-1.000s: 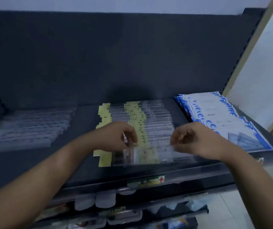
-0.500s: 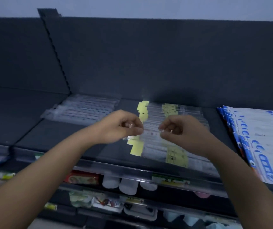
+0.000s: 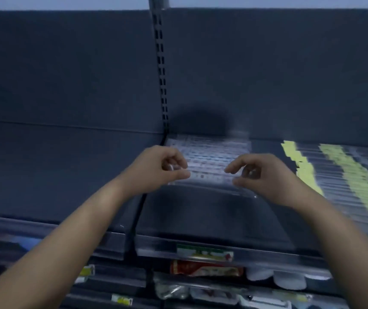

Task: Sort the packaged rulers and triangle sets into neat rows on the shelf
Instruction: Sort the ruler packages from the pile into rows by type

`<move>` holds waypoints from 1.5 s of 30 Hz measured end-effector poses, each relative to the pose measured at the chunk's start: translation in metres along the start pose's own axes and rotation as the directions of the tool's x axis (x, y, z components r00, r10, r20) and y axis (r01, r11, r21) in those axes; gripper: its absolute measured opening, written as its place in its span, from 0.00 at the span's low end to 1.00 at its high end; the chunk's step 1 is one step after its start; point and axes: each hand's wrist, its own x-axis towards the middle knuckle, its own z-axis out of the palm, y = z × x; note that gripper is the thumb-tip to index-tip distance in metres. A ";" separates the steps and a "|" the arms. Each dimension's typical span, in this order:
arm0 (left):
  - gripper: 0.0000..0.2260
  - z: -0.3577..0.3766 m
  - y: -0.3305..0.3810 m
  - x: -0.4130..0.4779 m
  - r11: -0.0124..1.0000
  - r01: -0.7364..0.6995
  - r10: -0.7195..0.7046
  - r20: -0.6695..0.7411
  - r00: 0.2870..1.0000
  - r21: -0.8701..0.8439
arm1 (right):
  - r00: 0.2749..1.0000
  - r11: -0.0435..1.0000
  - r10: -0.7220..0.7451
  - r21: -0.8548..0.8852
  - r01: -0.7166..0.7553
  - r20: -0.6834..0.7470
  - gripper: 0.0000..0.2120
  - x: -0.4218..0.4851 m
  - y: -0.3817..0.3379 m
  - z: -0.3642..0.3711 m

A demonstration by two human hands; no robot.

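Note:
My left hand [image 3: 163, 168] and my right hand [image 3: 256, 175] each pinch one end of a clear packaged ruler [image 3: 209, 177], held level above the dark shelf [image 3: 201, 215]. Right behind it lies a row of clear ruler packs [image 3: 207, 150] at the shelf's back left. A longer row of ruler packs with yellow labels [image 3: 345, 177] fills the right side, blurred by motion.
A slotted upright post [image 3: 162, 70] splits the dark back panel. Left of it runs another bare shelf section [image 3: 56, 175]. A price-tag strip [image 3: 203, 252] lines the front edge, and lower shelves hold small packaged goods [image 3: 205, 268].
Both hands have carried the clear ruler pack leftward, away from the yellow-labelled row, to the front of the clear ruler row. The view has swung left, and the blue triangle sets have left the frame.

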 end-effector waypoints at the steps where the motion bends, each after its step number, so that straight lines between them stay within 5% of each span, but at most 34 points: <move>1: 0.06 -0.002 -0.011 0.004 1.000 -0.008 0.008 0.015 1.000 0.014 | 0.999 0.999 0.034 0.017 -0.034 -0.016 0.11 0.006 0.000 0.010; 6: 0.08 0.003 -0.041 0.028 0.991 -0.046 0.030 0.128 0.991 0.124 | 0.958 0.969 0.234 0.123 -0.215 -0.168 0.11 0.017 0.010 0.039; 12: 0.17 0.013 -0.063 0.030 0.956 -0.206 0.202 0.036 0.979 0.210 | 0.903 0.971 0.238 0.071 -0.228 -0.359 0.18 0.007 0.025 0.049; 21: 0.22 0.015 -0.059 0.032 0.884 -0.240 0.241 0.049 0.969 0.401 | 0.911 0.983 0.185 0.051 -0.179 -0.369 0.20 0.009 0.036 0.052; 24: 0.24 0.014 -0.049 0.029 0.847 -0.244 0.252 0.048 0.967 0.472 | 0.912 0.975 0.180 -0.056 -0.215 -0.369 0.17 0.011 0.035 0.054; 30: 0.38 0.017 -0.035 0.026 0.693 -0.162 0.157 0.072 0.985 0.703 | 0.917 0.910 0.157 -0.306 -0.278 -0.367 0.33 0.005 0.028 0.052; 34: 0.44 0.022 -0.003 0.027 0.579 -0.150 0.159 0.070 0.985 0.802 | 0.905 0.787 0.135 -0.511 -0.346 -0.404 0.38 -0.028 0.022 0.020; 38: 0.47 0.044 0.052 0.025 0.580 -0.134 0.193 0.025 0.981 0.803 | 0.850 0.686 0.184 -0.554 -0.471 -0.494 0.39 -0.086 0.022 -0.031; 45: 0.51 0.137 0.154 0.014 0.581 -0.110 0.240 -0.041 0.970 0.807 | 0.824 0.703 0.160 -0.523 -0.482 -0.544 0.39 -0.201 0.047 -0.118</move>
